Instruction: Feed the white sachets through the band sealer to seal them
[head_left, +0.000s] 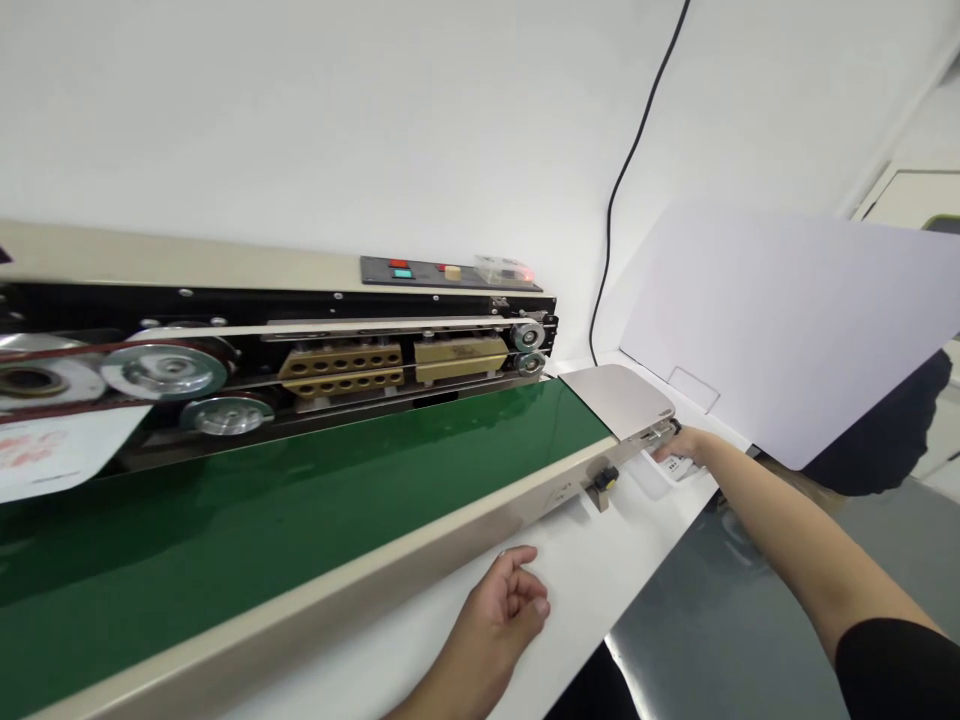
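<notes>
In front of me runs a band sealing machine with a green conveyor belt (315, 490). My left hand (506, 615) hovers by the belt's front rail, its fingers loosely curled and apart, with nothing in it. Past the right end of the machine, my right hand (694, 447) reaches down over a white packet with dark print (677, 466), beside a clear plastic tray (651, 477). Its fingertips are partly hidden, so whether they grip the packet is unclear. At the far left, a white pouch with red print (67, 455) hangs from the sealing bands over the belt.
Metal pulleys (176, 368) and brass blocks (341, 370) line the machine's open side, below a panel with buttons (420, 272). A grey end plate (619, 400) closes off the belt. Behind stands a large white board (780, 320); a black cable (619, 180) hangs down the wall.
</notes>
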